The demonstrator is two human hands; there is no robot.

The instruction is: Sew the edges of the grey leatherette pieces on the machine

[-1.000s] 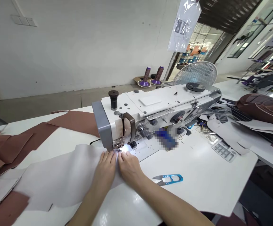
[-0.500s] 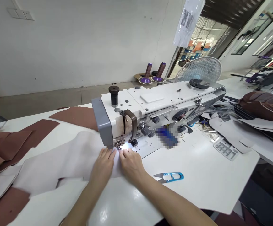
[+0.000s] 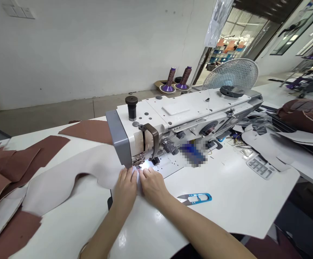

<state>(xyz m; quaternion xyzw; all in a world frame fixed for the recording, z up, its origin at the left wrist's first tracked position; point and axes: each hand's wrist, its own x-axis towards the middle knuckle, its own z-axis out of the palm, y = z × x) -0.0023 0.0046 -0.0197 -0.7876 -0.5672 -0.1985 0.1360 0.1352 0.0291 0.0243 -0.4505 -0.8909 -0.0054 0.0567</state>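
My left hand [image 3: 125, 190] and my right hand [image 3: 152, 185] lie side by side on a pale grey leather piece [image 3: 70, 176], fingertips just in front of the presser foot [image 3: 138, 161] of a white industrial sewing machine [image 3: 186, 115]. A small light shines on the needle plate there. The leather runs from under my fingers off to the left. My fingertips hide the leather's edge at the foot. Blue-handled thread snips [image 3: 195, 198] lie on the white table [image 3: 232, 201], to the right of my right hand.
Brown leather pieces [image 3: 88, 131] and pale ones overlap on the table's left side. Dark thread cones [image 3: 169, 81] stand behind the machine beside a wire fan [image 3: 233, 73]. A brown leather pile [image 3: 304, 117], papers and a grey plastic tray [image 3: 260, 167] lie to the right.
The pale leather has fed further under the presser foot, and a curved notch in it now shows left of my hands. Both hands have stayed close to the foot. The view has turned slightly.
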